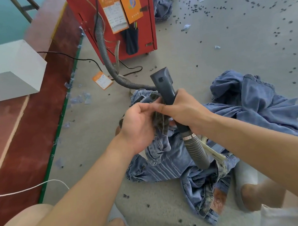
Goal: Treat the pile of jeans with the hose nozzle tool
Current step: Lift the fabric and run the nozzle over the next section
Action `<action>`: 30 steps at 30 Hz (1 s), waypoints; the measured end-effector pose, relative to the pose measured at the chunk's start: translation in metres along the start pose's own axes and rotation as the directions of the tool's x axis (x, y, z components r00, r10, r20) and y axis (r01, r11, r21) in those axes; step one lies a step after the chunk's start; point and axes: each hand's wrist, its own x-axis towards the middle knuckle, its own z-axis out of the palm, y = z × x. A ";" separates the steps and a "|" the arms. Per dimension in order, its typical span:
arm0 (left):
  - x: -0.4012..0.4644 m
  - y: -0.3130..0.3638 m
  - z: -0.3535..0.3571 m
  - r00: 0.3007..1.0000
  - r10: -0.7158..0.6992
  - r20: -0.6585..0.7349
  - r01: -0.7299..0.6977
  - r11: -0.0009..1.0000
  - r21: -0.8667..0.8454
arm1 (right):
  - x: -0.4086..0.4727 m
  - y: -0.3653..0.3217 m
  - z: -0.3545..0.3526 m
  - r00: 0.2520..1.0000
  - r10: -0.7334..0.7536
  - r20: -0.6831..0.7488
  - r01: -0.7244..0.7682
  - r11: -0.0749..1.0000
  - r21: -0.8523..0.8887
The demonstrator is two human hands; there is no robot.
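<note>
1. 2 bare hands at centre of view, both occupied
2. Right hand (182, 109): fingers curled tight round dark grey hose nozzle tool (163, 86); flat mouth of nozzle pointing up and away, above the hands
3. Left hand (138, 124): fingers curled, pinching a fold of jeans fabric (161, 124), held up just beside the nozzle shaft; right forefinger touching same fold
4. Ribbed grey hose (196, 152): joined to nozzle base by a metal clamp below right hand, dropping onto the denim; a further length curving across the floor to red machine (117, 21)
5. Pile of jeans (252, 102): blue denim on grey floor (229, 50), directly under the hands and spreading right; more denim near the knees at bottom
6. Red machine: upright, top centre, 2 orange cards on its front, black cable at its foot
7. White box (7, 71): on red-brown platform, left
8. Many small dark scraps scattered over floor, upper right
</note>
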 end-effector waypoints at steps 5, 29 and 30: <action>0.007 -0.004 -0.019 0.983 0.077 -0.165 -0.046 0.982 0.183 | 0.008 -0.003 0.002 0.998 -0.040 -0.058 0.030 0.986 -0.163; -0.001 -0.024 -0.017 0.909 -0.307 -0.282 0.370 0.905 0.208 | 0.010 0.006 -0.057 0.968 0.247 0.048 -0.248 0.907 0.341; -0.001 -0.026 -0.017 0.908 -0.342 -0.240 0.386 0.908 0.165 | 0.009 0.005 -0.055 0.970 0.237 0.055 -0.242 0.915 0.324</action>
